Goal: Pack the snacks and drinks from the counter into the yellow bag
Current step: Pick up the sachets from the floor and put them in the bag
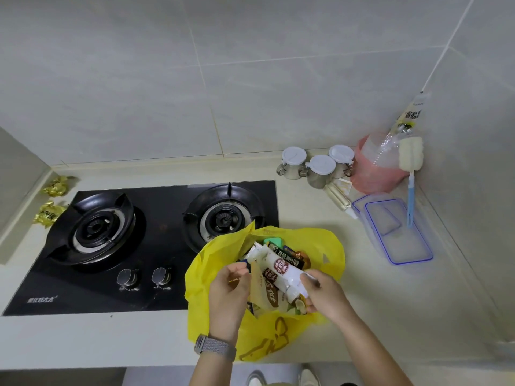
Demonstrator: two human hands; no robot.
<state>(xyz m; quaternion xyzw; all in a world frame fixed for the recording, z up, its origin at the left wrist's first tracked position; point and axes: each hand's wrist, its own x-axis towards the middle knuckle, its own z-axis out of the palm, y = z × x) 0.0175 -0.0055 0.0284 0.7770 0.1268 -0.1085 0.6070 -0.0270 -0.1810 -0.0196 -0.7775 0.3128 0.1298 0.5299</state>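
The yellow bag (323, 246) lies open on the counter in front of the stove, holding several snack packets. My right hand (324, 295) grips the near end of a long white snack packet (278, 267) that slants into the bag's mouth. My left hand (230, 293), with a watch on the wrist, has its fingers curled at the bag's left rim beside a beige packet (263, 293); what it pinches is unclear. Dark and green packets (281, 246) sit deeper inside. Two gold-wrapped snacks (55, 186) (48, 214) lie on the counter left of the stove.
A black two-burner gas stove (139, 232) fills the counter's left half. Three lidded jars (315, 167), a pink tub (373, 168), a bottle brush (411, 162) and clear blue-rimmed lids (401, 232) stand at the back right, against tiled walls.
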